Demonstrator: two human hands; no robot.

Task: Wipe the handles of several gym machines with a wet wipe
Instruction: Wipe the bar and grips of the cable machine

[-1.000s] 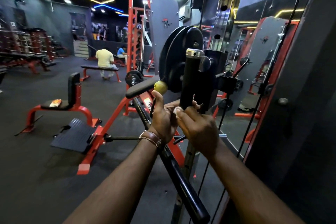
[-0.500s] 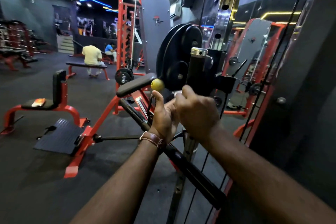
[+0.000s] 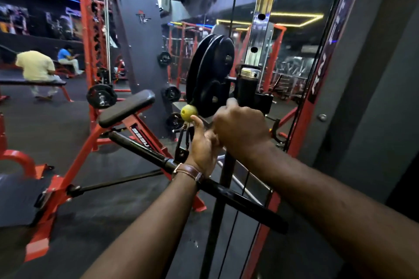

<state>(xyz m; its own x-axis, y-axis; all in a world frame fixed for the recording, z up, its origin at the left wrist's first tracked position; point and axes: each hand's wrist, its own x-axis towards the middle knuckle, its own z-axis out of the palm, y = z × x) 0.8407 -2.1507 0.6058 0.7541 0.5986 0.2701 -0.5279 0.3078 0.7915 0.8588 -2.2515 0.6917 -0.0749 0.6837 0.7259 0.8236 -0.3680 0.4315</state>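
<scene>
Right hand (image 3: 241, 130) fist curled on upright black rubber handle (image 3: 249, 88); left hand (image 3: 203, 145) grip unclear. Advice: wrap, twist full circumference.

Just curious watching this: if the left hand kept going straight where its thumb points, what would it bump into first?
Probably the yellow-green ball: the left hand has its thumb tip just beneath it, though depth is unclear.

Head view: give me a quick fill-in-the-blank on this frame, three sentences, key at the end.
1. The right hand curls round the black upright handle, whose top cap is ____ in finish.
2. The left hand's thumb tip sits right beside a small ____ ball.
3. A brown ____ circles the left wrist.

Missing words: chrome; yellow; strap
</scene>
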